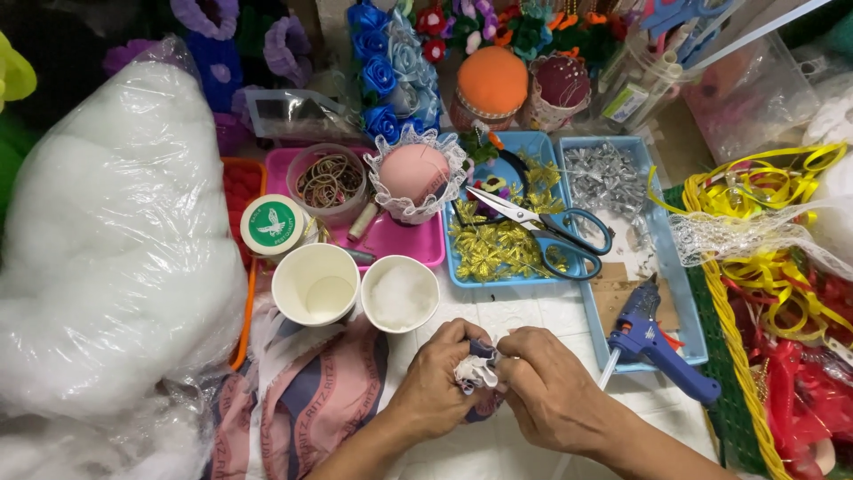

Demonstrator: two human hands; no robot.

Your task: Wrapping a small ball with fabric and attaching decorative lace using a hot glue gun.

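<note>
Two bare hands are seen from above, the left hand [442, 378] and the right hand [548, 388], each joined to a bare forearm that runs out of the lower edge. No sleeves, gloves, rings, watch or bracelets are worn. Short, unpainted nails are shown on the fingers [462, 333]. Knuckles and wrist creases are clearly seen.

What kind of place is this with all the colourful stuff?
It looks like a handicraft worktable, probably for making fabric flowers and pincushions. You can see scissors on a blue tray, a blue glue gun and a big bag of white stuffing. Both hands, left hand and right hand, pinch a small fabric piece.
</note>
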